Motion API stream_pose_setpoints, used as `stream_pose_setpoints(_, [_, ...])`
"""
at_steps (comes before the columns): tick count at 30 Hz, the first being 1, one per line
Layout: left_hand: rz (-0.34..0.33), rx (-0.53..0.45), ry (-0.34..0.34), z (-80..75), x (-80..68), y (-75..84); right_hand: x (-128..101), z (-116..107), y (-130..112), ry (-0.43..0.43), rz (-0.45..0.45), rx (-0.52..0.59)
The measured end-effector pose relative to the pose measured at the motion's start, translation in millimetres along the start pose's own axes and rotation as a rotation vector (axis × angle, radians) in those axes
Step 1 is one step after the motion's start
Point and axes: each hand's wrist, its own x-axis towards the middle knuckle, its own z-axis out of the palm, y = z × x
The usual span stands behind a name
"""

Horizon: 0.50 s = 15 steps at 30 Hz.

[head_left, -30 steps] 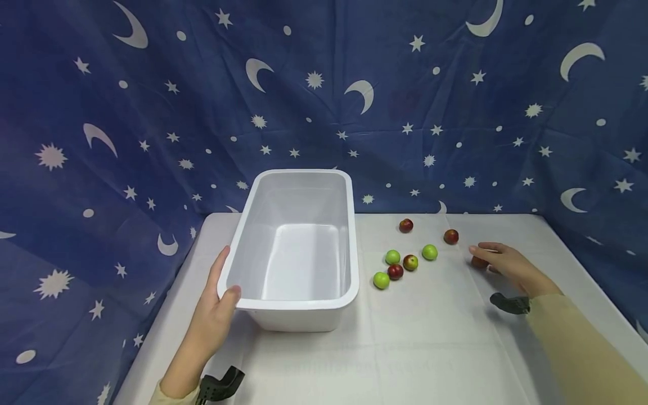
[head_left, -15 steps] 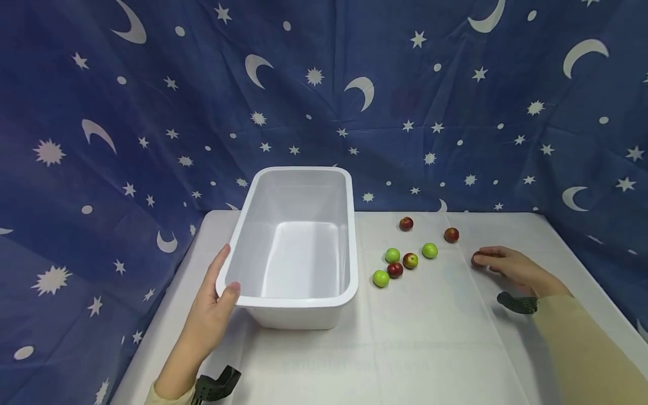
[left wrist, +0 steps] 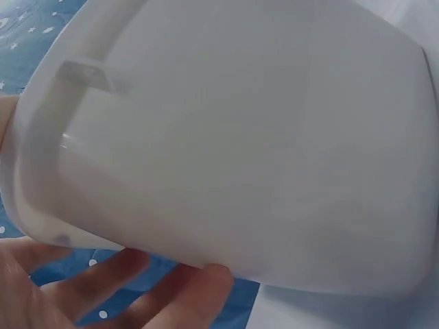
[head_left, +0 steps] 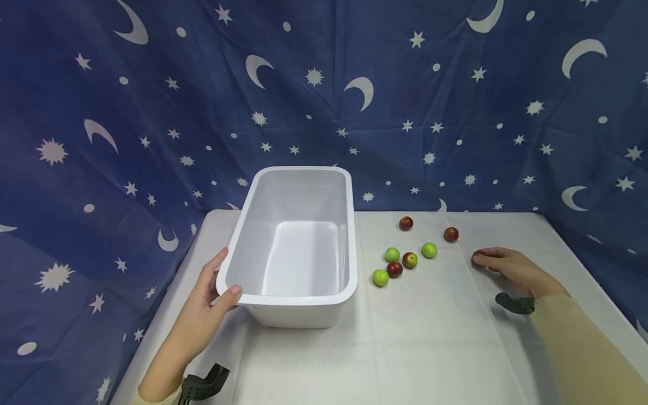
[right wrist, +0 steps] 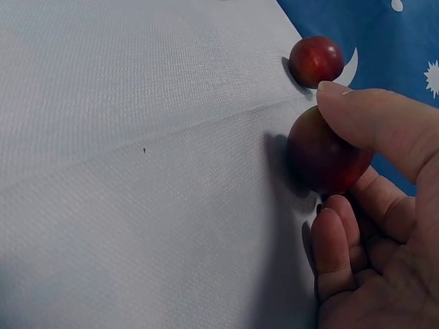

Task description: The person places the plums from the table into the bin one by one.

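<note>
My left hand (head_left: 202,316) grips the near left corner of a deep white plastic tub (head_left: 291,301). The thumb lies on the rim while the fingers reach round the outer wall, as the left wrist view shows with the fingertips (left wrist: 216,277) against the tub. Nothing lies inside the tub. At the right, my right hand (head_left: 513,271) pinches a small dark red apple (right wrist: 326,154), thumb across its top and fingers bent beneath and beside it. In the head view the hand mostly hides this apple, which sits low at the white tablecloth.
Another red apple (head_left: 451,234) lies just beyond the right hand. Between tub and hand are green apples (head_left: 429,250), a dark red one (head_left: 395,269), a red-yellow one (head_left: 410,260) and one farther back (head_left: 406,223). A blue star-and-moon curtain (head_left: 324,107) encloses the table.
My right hand has closed from loosely over the apple to pinching it, moving slightly right. The left hand has shifted a little down and left along the tub's corner.
</note>
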Motion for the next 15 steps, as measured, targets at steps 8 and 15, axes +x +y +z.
stream_pose_setpoints(8, [-0.026, 0.054, 0.037, 4.5, 3.2, -5.5, 1.5, -0.8, -0.8, 0.030, 0.036, 0.022])
stream_pose_setpoints(15, [-0.029, 0.107, 0.068, 6.1, 0.7, -9.5, 2.2, 0.8, 1.6, 0.027, 0.050, 0.000])
